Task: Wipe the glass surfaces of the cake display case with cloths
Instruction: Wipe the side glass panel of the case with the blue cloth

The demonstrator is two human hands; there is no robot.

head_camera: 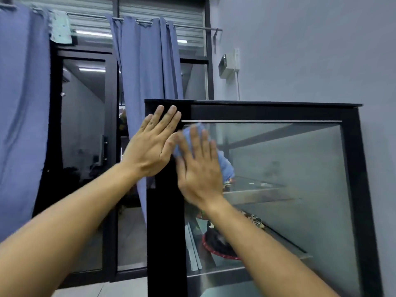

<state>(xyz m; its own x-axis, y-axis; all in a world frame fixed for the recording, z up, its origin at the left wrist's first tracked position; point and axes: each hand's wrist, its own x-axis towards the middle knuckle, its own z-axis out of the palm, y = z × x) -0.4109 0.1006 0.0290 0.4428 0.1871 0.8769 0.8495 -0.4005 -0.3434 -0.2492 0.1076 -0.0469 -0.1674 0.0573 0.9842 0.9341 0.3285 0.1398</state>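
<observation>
The cake display case [351, 168] has a black frame and a large glass side panel [289, 179]. My right hand [200, 168] lies flat with straight fingers on a blue cloth [225, 166], pressing it against the upper left corner of the glass. The cloth shows above and to the right of the hand. My left hand [153, 142] rests flat with fingers extended on the black left post of the frame [166, 232], just beside the right hand. Shelves and a dark round item with a red rim [216, 245] show through the glass.
Blue curtains [147, 67] hang on a rod behind the case, in front of a dark glass door [85, 136]. A grey wall [310, 50] with a small box and cable [229, 63] stands behind the case. Pale floor tiles lie at the bottom left.
</observation>
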